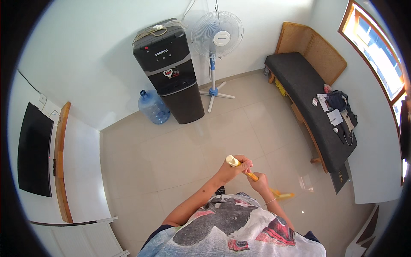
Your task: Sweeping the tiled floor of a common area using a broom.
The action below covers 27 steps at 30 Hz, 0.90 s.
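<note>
Both hands grip the yellow handle of a long-handled floor tool, a broom or mop. My left hand is closed around it just below the cream end cap, which points up towards me. Lower on the handle, my right hand is wrapped around it. Beyond my right wrist the tool's yellow head shows blurred, close to the tiled floor. My right forearm partly hides the head, so its kind cannot be told.
Against the far wall stand a black Denpoo water dispenser, a blue water bottle and a pedestal fan. A dark-cushioned bench holding a bag lines the right side, beside a doormat. A television hangs at left.
</note>
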Each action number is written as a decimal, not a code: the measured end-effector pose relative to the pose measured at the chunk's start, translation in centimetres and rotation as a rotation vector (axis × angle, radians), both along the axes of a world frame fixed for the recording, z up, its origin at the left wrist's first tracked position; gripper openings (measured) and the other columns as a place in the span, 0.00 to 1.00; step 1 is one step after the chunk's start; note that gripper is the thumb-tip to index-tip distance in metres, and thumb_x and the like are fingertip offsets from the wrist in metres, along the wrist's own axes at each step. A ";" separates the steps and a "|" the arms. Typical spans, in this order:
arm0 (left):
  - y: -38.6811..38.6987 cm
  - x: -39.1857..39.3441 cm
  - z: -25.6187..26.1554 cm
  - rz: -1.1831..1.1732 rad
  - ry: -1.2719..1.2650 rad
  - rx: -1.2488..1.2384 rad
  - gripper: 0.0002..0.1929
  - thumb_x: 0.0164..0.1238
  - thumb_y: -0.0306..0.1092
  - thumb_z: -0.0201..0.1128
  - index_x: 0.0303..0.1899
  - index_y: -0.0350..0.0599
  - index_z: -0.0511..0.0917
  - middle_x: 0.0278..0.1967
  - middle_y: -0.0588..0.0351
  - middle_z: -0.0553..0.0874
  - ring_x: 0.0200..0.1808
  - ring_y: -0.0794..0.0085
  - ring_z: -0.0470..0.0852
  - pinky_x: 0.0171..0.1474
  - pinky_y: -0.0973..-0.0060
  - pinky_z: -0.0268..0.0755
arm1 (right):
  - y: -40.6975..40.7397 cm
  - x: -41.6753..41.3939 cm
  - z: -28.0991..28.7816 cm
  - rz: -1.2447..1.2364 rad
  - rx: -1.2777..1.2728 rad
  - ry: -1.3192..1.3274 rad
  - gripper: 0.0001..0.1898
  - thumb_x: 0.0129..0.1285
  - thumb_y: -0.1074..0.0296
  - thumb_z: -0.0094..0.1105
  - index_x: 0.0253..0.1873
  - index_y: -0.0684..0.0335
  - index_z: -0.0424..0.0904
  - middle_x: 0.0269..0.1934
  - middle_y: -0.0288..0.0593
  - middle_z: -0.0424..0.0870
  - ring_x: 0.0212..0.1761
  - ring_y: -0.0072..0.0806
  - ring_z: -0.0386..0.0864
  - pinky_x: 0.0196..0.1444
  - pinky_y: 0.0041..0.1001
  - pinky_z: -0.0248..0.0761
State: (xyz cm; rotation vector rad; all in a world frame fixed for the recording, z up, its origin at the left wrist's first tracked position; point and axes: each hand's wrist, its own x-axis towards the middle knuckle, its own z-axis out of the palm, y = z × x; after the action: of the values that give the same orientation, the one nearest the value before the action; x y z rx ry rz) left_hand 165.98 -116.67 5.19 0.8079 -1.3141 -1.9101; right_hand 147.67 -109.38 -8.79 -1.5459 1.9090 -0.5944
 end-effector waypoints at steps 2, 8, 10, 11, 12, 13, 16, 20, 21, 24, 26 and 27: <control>0.0 0.5 -1.0 0.049 0.032 0.070 0.08 0.69 0.34 0.58 0.35 0.39 0.78 0.23 0.62 0.77 0.33 0.72 0.82 0.42 0.73 0.76 | 0.3 0.3 0.5 -0.015 -0.025 0.039 0.11 0.50 0.61 0.66 0.25 0.62 0.77 0.21 0.52 0.78 0.25 0.49 0.78 0.27 0.38 0.70; -0.4 5.7 8.4 0.193 0.172 -0.091 0.10 0.70 0.36 0.58 0.39 0.39 0.78 0.23 0.62 0.77 0.30 0.75 0.81 0.43 0.73 0.75 | -2.3 5.2 10.2 0.057 -0.236 -0.053 0.12 0.49 0.63 0.67 0.24 0.63 0.75 0.18 0.51 0.75 0.21 0.48 0.76 0.24 0.37 0.69; 0.3 7.3 11.7 0.240 0.266 -0.433 0.10 0.64 0.38 0.64 0.34 0.41 0.79 0.23 0.62 0.79 0.29 0.74 0.82 0.48 0.68 0.75 | -3.7 7.4 12.0 0.123 -0.302 -0.140 0.12 0.50 0.64 0.67 0.25 0.64 0.75 0.17 0.52 0.74 0.19 0.46 0.75 0.23 0.34 0.67; 0.1 8.1 12.9 0.241 0.263 -0.434 0.10 0.64 0.38 0.64 0.34 0.41 0.79 0.23 0.62 0.79 0.29 0.74 0.82 0.48 0.68 0.75 | -4.3 8.4 12.5 0.193 -0.386 -0.231 0.11 0.50 0.66 0.67 0.25 0.64 0.75 0.17 0.51 0.74 0.18 0.44 0.74 0.22 0.33 0.66; -0.2 8.8 13.8 0.194 0.179 -0.708 0.10 0.59 0.39 0.68 0.31 0.43 0.79 0.23 0.62 0.79 0.29 0.73 0.82 0.50 0.66 0.74 | -4.9 9.2 12.9 0.260 -0.470 -0.317 0.10 0.49 0.67 0.66 0.25 0.64 0.74 0.16 0.50 0.73 0.17 0.42 0.74 0.22 0.31 0.66; -0.1 9.0 14.6 0.143 0.089 -0.979 0.11 0.54 0.40 0.71 0.28 0.44 0.80 0.22 0.61 0.80 0.28 0.72 0.82 0.52 0.65 0.73 | -5.6 9.8 12.9 0.259 -0.471 -0.317 0.10 0.49 0.67 0.66 0.25 0.64 0.74 0.16 0.50 0.73 0.17 0.42 0.74 0.22 0.31 0.66; 1.0 8.0 14.1 0.184 -0.133 -1.093 0.12 0.47 0.39 0.75 0.23 0.48 0.78 0.21 0.61 0.81 0.27 0.70 0.82 0.52 0.63 0.73 | -8.4 11.0 10.4 0.328 -0.533 -0.354 0.12 0.48 0.65 0.68 0.23 0.62 0.73 0.16 0.49 0.73 0.18 0.46 0.74 0.22 0.33 0.67; 0.6 7.2 11.0 0.149 -0.232 -1.090 0.12 0.47 0.36 0.74 0.22 0.48 0.76 0.22 0.62 0.83 0.29 0.70 0.83 0.52 0.63 0.73 | -10.5 12.1 7.1 0.346 -0.385 -0.640 0.11 0.46 0.65 0.69 0.25 0.62 0.74 0.19 0.50 0.75 0.21 0.47 0.76 0.23 0.34 0.67; 0.4 7.4 10.8 0.126 -0.182 -1.035 0.12 0.47 0.36 0.74 0.21 0.48 0.76 0.23 0.61 0.83 0.29 0.70 0.84 0.52 0.63 0.73 | -10.5 12.5 6.9 0.329 -0.371 -0.684 0.11 0.46 0.64 0.68 0.25 0.62 0.75 0.19 0.51 0.76 0.22 0.48 0.76 0.24 0.34 0.68; -0.7 7.5 11.9 0.099 -0.147 -1.099 0.12 0.48 0.35 0.73 0.21 0.48 0.76 0.23 0.60 0.83 0.29 0.69 0.84 0.52 0.63 0.73 | -8.7 11.0 6.9 0.390 -0.361 -0.485 0.10 0.46 0.63 0.68 0.26 0.61 0.77 0.20 0.51 0.77 0.24 0.49 0.77 0.25 0.35 0.69; -1.2 7.0 11.0 0.060 -0.098 -1.059 0.11 0.50 0.34 0.73 0.21 0.48 0.75 0.22 0.60 0.83 0.29 0.70 0.84 0.52 0.63 0.73 | -6.9 9.8 6.1 0.365 -0.416 -0.311 0.10 0.46 0.62 0.68 0.27 0.61 0.78 0.21 0.52 0.78 0.25 0.51 0.78 0.26 0.36 0.70; -1.6 6.5 10.3 0.018 -0.047 -1.023 0.11 0.51 0.34 0.72 0.20 0.47 0.75 0.22 0.60 0.83 0.29 0.70 0.84 0.52 0.63 0.72 | -6.0 9.0 5.9 0.336 -0.402 -0.300 0.10 0.46 0.62 0.68 0.27 0.61 0.79 0.21 0.52 0.78 0.25 0.50 0.79 0.26 0.36 0.70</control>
State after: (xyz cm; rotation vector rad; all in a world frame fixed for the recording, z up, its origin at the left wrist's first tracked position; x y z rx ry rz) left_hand 172.47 -118.24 15.49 0.3132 -1.9938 -0.9491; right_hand 156.64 -115.42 -2.91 -1.8491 1.3217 -1.0339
